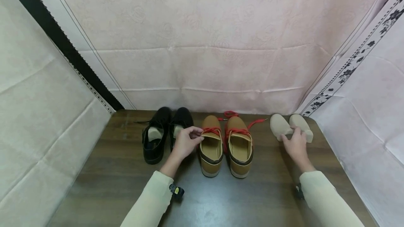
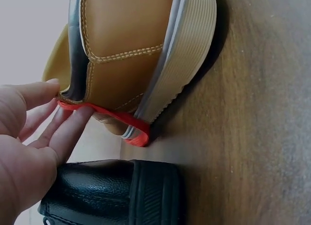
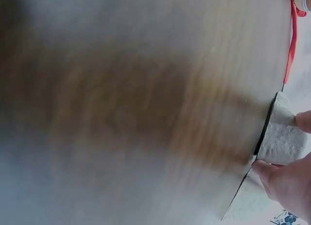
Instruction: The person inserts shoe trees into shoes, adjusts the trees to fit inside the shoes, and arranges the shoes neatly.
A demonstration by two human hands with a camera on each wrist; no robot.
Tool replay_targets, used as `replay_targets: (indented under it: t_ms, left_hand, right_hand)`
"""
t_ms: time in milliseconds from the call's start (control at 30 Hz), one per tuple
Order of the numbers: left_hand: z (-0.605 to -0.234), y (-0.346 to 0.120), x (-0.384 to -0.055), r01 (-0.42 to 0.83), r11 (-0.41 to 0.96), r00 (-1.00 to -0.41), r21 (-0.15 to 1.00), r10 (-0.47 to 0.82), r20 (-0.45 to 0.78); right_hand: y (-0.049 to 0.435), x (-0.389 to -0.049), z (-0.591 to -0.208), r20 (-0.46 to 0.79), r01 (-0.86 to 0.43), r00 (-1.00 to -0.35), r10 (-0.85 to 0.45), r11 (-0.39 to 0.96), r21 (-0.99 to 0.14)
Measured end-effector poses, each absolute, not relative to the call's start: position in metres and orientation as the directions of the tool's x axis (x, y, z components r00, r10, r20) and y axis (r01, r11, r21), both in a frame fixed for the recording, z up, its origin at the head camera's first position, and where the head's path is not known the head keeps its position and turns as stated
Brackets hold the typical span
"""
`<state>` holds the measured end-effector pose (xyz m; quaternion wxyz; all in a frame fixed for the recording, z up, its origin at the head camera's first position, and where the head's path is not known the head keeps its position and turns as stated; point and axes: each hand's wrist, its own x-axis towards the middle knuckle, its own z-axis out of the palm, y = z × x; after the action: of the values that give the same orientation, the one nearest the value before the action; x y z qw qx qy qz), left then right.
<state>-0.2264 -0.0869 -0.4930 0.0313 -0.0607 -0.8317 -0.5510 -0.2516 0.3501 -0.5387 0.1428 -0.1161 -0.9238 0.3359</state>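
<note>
A pair of tan shoes, the left tan shoe [image 1: 210,155] and the right tan shoe [image 1: 240,155], stands mid-floor with red laces [image 1: 238,131]. My left hand [image 1: 187,140] pinches the left tan shoe's collar edge beside its lace; in the left wrist view its fingertips [image 2: 80,115] touch the red lace. Two off-white moulded shoe inserts, one left [image 1: 279,125] and one right [image 1: 301,129], lie side by side at the right. My right hand [image 1: 296,146] grips the left insert, thumb at its near end and fingers between the two inserts.
Black shoes [image 1: 154,153] stand left of the tan pair, with pale inserts [image 1: 154,134] inside. Loose red lace ends [image 1: 257,122] trail behind the tan shoes. Pale cloth [image 1: 202,69] hangs along the back of the brown wood-grain surface [image 1: 120,164], with further cloth at both sides.
</note>
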Motion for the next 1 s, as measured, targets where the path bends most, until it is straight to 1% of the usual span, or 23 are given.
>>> replay_targets:
  t_ms: [333,567,667,800,1000]
  left_hand:
    - [-0.484,-0.08,-0.22,0.15,0.465,-0.988,0.873,0.051,0.143]
    - [-0.478,-0.075,-0.215,0.135,0.563,-0.986,0.815,-0.008,0.169]
    - [-0.479,-0.075,-0.214,0.129,0.586,-0.984,0.8,-0.023,0.176]
    - [-0.481,-0.074,-0.214,0.119,0.567,-0.987,0.815,-0.025,0.161]
    - [-0.483,-0.075,-0.213,0.062,0.466,-0.996,0.882,-0.023,0.083]
  right_hand:
    - [0.357,-0.238,-0.532,0.249,0.029,-0.941,0.228,0.789,-0.614]
    - [0.355,-0.232,-0.522,0.257,-0.012,-0.951,0.17,0.812,-0.584]
    - [0.353,-0.23,-0.518,0.281,-0.038,-0.948,0.151,0.821,-0.569]
    - [0.35,-0.228,-0.513,0.314,-0.072,-0.941,0.127,0.831,-0.552]
    - [0.344,-0.222,-0.5,0.35,-0.134,-0.933,0.082,0.824,-0.55]
